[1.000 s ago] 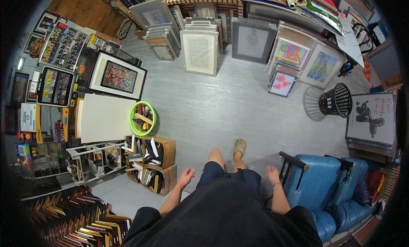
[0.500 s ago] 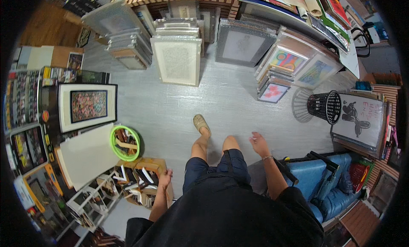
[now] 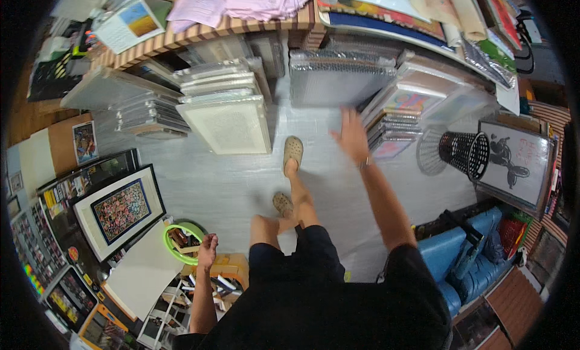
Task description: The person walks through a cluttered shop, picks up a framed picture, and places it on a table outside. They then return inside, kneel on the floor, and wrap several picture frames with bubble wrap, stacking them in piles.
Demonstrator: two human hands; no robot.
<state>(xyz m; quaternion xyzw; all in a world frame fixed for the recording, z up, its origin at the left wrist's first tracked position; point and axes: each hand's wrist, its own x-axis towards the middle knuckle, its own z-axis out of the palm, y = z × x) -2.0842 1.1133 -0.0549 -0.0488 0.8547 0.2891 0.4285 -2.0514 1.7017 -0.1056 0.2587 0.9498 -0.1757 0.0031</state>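
My right hand (image 3: 351,136) reaches forward with its fingers stretched out and apart, slightly blurred. It holds nothing. In the picture it is nearest to a stack of wrapped grey frames (image 3: 341,84) and to smaller wrapped pictures (image 3: 396,125) on its right; I see no clear contact. My left hand (image 3: 208,251) hangs low at my side, its fingers loosely curled, with nothing visible in them. Beside it stands a lime-green tub (image 3: 200,230) holding brown frame-moulding pieces. Below that hand is a cardboard box (image 3: 232,266) with more moulding offcuts.
Wrapped cream frames (image 3: 232,128) lean in a row ahead. A striped-edge table (image 3: 241,27) bears pink papers (image 3: 266,1). Left stands a framed patterned picture (image 3: 121,211); right, a black mesh basket (image 3: 464,154) and blue seat (image 3: 477,265). Grey floor (image 3: 374,223) lies around my feet.
I have stepped forward, so the table and leaning frames are nearer. My right hand has risen and stretched forward from beside my leg. My left hand remains low, now beside the green tub.
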